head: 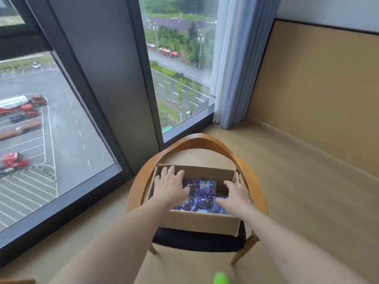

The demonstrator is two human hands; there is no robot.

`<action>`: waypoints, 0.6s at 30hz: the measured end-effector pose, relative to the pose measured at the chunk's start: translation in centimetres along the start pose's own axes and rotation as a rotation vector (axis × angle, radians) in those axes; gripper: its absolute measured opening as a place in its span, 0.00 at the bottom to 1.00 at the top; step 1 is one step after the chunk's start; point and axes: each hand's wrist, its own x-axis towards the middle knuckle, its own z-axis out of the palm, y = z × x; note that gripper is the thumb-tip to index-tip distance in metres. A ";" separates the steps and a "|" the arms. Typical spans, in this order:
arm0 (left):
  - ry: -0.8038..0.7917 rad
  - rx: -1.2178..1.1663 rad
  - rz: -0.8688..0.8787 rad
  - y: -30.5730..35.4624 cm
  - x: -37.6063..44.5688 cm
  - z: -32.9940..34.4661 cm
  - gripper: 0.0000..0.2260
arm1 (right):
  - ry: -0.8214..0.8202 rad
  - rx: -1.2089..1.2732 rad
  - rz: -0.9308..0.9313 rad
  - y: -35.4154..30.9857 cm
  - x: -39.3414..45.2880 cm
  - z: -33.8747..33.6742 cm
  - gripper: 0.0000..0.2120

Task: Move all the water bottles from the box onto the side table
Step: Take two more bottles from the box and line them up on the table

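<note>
At the left of the frame a tall window [51, 119] looks down on a car park with red trucks; a dark pillar splits it from a narrower pane at upper centre. Below centre, my left hand [170, 186] is spread flat, fingers apart, over the far left corner of the cardboard box [202, 221], gripping nothing that I can see. The water bottles [202, 193] lie on their sides in the bottom of the box, purple-labelled and blurred; I cannot count them. My right hand [235, 196] reaches in from the right, fingers splayed over the bottles, also with no hold on anything yet.

I judge the task barely begun: bottles are in the box, none is lifted, and the side table is nowhere in view, so I cannot tell whether any have been moved.

The box sits on the dark seat of a wooden chair [242, 158] with a curved back, standing on pale floor. At upper right hang blue-grey curtains [235, 58], then a tan wall panel [317, 89].
</note>
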 end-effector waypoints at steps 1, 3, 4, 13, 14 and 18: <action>-0.013 -0.003 -0.010 -0.2 1.3 0.5 0.28 | -0.016 -0.006 -0.007 -0.2 1.8 0.3 0.35; -0.034 -0.015 -0.049 -0.6 3.8 1.8 0.28 | -0.053 -0.027 -0.027 -0.7 5.4 1.1 0.35; -0.045 -0.021 -0.075 -0.9 5.0 2.6 0.28 | -0.075 -0.040 -0.040 -1.0 7.4 1.6 0.35; -0.259 -0.029 -0.127 -2.8 13.0 10.0 0.28 | -0.319 -0.222 -0.155 -3.0 21.1 8.2 0.34; -0.280 -0.026 -0.087 -3.1 13.5 10.9 0.28 | -0.335 -0.256 -0.182 -3.0 22.0 9.2 0.34; -0.408 0.104 0.115 -4.4 15.4 13.9 0.27 | -0.345 -0.389 -0.336 -2.6 24.8 13.0 0.32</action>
